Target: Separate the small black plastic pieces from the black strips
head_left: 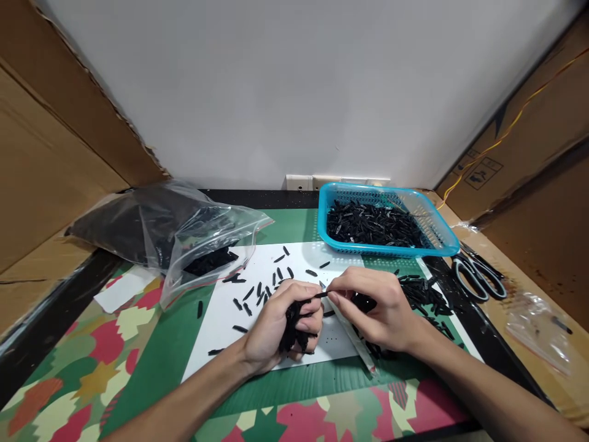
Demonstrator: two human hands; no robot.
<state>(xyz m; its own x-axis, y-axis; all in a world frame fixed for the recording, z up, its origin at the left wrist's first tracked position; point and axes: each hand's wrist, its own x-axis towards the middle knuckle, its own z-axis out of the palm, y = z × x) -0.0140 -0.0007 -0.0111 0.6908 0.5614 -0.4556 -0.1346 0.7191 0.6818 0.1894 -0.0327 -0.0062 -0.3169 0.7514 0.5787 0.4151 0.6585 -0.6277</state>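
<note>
On the white sheet [216,325], left hand [276,325] fisted around black pieces [294,325], right hand [372,307] pinching one black piece [321,295] beside it.

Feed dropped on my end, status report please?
Left hand clenched on bundle of black pieces. Right hand pinching one black piece. Loose pieces scattered on white sheet.

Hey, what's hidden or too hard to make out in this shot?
Head view only:
- Bundle of black pieces: count hidden by left hand fingers.
- Piece at right hand: too small to identify.
- Plastic bag: dark contents blurred by glare.
- Blue basket: pieces too small to tell apart.
</note>
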